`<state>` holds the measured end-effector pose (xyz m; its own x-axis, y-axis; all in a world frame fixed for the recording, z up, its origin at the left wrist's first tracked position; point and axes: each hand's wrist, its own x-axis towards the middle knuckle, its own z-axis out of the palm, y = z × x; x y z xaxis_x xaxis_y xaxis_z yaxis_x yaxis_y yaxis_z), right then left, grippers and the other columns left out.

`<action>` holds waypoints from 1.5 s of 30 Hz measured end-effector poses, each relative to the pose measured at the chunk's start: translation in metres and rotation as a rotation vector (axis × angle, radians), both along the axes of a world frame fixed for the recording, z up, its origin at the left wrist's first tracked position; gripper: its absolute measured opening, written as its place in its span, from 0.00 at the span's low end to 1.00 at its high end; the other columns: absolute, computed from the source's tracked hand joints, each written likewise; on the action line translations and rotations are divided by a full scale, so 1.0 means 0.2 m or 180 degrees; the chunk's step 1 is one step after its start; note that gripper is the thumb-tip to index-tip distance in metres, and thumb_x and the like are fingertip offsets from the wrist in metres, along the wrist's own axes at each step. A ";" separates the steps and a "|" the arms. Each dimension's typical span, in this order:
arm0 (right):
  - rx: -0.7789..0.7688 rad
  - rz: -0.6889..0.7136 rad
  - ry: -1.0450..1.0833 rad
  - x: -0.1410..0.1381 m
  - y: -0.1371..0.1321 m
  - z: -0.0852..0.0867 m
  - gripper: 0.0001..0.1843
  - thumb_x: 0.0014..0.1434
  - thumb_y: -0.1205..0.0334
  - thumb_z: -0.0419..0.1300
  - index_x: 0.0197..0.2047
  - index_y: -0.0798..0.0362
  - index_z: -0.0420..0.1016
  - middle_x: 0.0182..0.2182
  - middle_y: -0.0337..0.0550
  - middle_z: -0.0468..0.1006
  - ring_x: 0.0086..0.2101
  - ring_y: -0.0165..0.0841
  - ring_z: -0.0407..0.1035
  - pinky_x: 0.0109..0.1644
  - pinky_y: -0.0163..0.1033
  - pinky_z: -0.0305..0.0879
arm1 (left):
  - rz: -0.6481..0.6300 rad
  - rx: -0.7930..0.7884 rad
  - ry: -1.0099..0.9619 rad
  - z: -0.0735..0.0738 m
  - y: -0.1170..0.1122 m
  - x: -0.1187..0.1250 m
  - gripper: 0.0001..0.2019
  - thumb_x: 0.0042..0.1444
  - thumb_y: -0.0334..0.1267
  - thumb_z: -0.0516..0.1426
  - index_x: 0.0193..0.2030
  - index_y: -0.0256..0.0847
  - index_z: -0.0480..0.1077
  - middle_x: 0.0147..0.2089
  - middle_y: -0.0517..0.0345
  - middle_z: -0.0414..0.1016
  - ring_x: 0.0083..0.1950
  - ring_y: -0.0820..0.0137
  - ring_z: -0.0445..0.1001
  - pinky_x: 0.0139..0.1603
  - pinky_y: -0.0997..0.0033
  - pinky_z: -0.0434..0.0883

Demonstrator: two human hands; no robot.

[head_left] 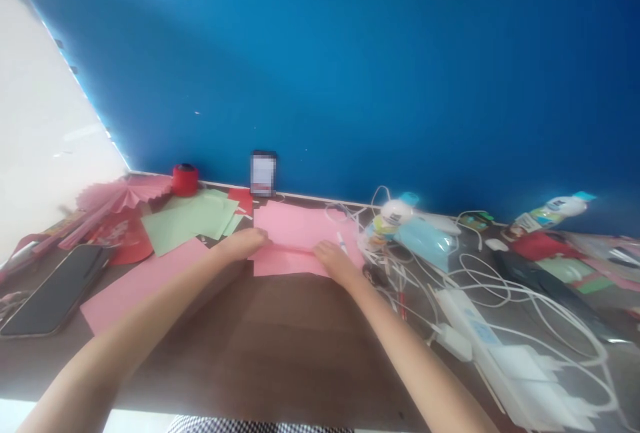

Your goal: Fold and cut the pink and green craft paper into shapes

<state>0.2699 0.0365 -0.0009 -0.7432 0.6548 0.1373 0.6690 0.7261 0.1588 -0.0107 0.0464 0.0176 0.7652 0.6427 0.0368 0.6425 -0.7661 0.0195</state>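
Observation:
A sheet of pink paper (300, 223) lies in the middle of the table near the blue wall. Across its lower part runs a narrow, darker pink fold or strip; I cannot tell whether it belongs to the same sheet. My left hand (253, 241) is closed on the left end of this band. At its right end, my right hand (333, 258) grips with the fingers bent. Both hands are slightly blurred. Beside my right hand, a small white pen-like stick (342, 242) rests on the pink paper.
Left are green sheets (187, 220), another pink sheet (150, 286), a pleated pink paper fan (125, 194), a red round container (185, 181) and a dark phone (57, 293). A small screen (263, 174) leans on the wall. Right are tangled white cables, a power strip (470, 326) and bottles (555, 210).

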 end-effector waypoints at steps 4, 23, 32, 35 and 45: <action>0.0359 0.0109 -0.0274 -0.01 -0.04 -0.01 0.11 0.56 0.78 0.49 0.30 0.58 0.68 0.29 0.48 0.69 0.31 0.36 0.61 0.34 0.39 0.57 | -0.0104 0.0518 0.0289 -0.07 -0.07 0.00 0.12 0.58 0.25 0.44 0.43 0.34 0.66 0.39 0.46 0.69 0.41 0.65 0.67 0.34 0.70 0.66; -0.0699 -0.0619 0.0896 -0.10 0.03 0.06 0.13 0.59 0.62 0.53 0.25 0.57 0.68 0.29 0.43 0.68 0.33 0.32 0.63 0.39 0.37 0.58 | 0.1295 -0.0916 -0.0677 0.02 0.01 0.08 0.06 0.48 0.35 0.56 0.27 0.35 0.71 0.30 0.53 0.71 0.34 0.68 0.70 0.33 0.73 0.65; -0.1070 -0.0501 0.0745 -0.09 -0.03 0.13 0.08 0.58 0.62 0.54 0.28 0.56 0.66 0.28 0.41 0.68 0.29 0.30 0.62 0.32 0.34 0.55 | 0.1305 -0.0858 -0.0517 0.10 0.00 0.16 0.05 0.41 0.28 0.57 0.28 0.37 0.70 0.35 0.51 0.71 0.37 0.65 0.70 0.33 0.72 0.65; -0.0308 -0.0228 0.0301 -0.08 -0.09 0.15 0.07 0.59 0.66 0.52 0.29 0.56 0.66 0.29 0.44 0.67 0.30 0.33 0.61 0.33 0.36 0.54 | 0.1179 -0.0754 -0.0591 0.13 -0.07 0.16 0.05 0.47 0.28 0.53 0.30 0.39 0.69 0.36 0.52 0.71 0.40 0.66 0.70 0.34 0.73 0.64; 0.0921 -0.0111 0.0185 -0.05 -0.23 0.16 0.15 0.56 0.80 0.44 0.28 0.56 0.66 0.25 0.45 0.66 0.27 0.35 0.58 0.31 0.39 0.50 | 0.0856 0.0116 -0.0684 0.16 -0.24 0.19 0.14 0.58 0.35 0.47 0.50 0.45 0.64 0.45 0.52 0.72 0.44 0.65 0.71 0.35 0.72 0.64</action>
<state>0.2598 -0.0100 0.0318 -0.7064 0.6072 0.3637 0.7068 0.6327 0.3164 0.0273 -0.0025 0.0489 0.5410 0.8156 0.2053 0.8056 -0.5727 0.1520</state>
